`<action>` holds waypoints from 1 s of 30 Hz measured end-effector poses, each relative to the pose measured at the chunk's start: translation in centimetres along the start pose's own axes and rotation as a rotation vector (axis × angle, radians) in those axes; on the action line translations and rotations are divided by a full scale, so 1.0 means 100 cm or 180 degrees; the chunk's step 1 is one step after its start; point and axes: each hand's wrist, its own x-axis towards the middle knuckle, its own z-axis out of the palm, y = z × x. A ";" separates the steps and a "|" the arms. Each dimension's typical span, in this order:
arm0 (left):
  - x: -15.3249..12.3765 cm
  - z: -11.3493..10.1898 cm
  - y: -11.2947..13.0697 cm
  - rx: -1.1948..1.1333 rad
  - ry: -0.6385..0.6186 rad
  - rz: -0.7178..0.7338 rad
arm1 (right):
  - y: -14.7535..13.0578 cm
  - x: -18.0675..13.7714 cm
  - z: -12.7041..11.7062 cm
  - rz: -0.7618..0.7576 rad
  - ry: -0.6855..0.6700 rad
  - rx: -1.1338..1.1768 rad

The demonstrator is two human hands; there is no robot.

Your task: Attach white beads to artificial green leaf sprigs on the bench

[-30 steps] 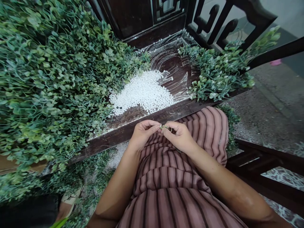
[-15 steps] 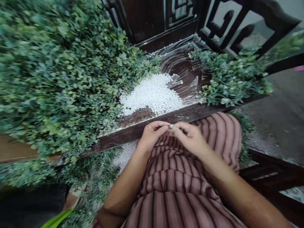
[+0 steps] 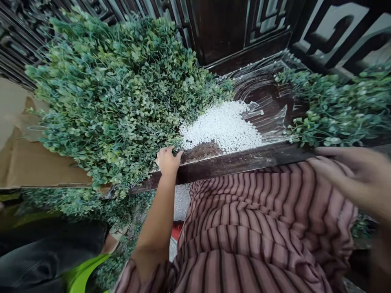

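Note:
My left hand point(image 3: 169, 162) is at the front edge of a big heap of green artificial sprigs point(image 3: 122, 93), its thumb spread away from partly curled fingers. I see nothing held in it, though the leaves border its fingertips. Right of that hand, a pile of small white beads point(image 3: 224, 126) lies on the dark wooden seat point(image 3: 204, 152). My right hand point(image 3: 360, 175) is smeared by motion near the seat's front edge at the right, close to my striped clothing. Just above it sits a smaller heap of white-tipped green sprigs point(image 3: 339, 106). Its fingers are too blurred to read.
A carved dark wooden backrest point(image 3: 222, 32) and an openwork armrest point(image 3: 332, 36) bound the seat. Cardboard point(image 3: 45, 160) lies at the left under the greenery. Another person's dark-clothed leg point(image 3: 51, 252) shows at lower left, beside something bright green point(image 3: 85, 272). More sprigs lie on the floor.
My hands were together over my lap, pinching a small whitish piece. They have parted: the left moved to the sprig heap, the right swung far right. The view has shifted left.

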 end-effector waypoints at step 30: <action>-0.118 0.010 0.096 -0.5235 -0.3044 -0.1735 | -0.098 0.016 0.113 0.1570 -0.0565 0.3734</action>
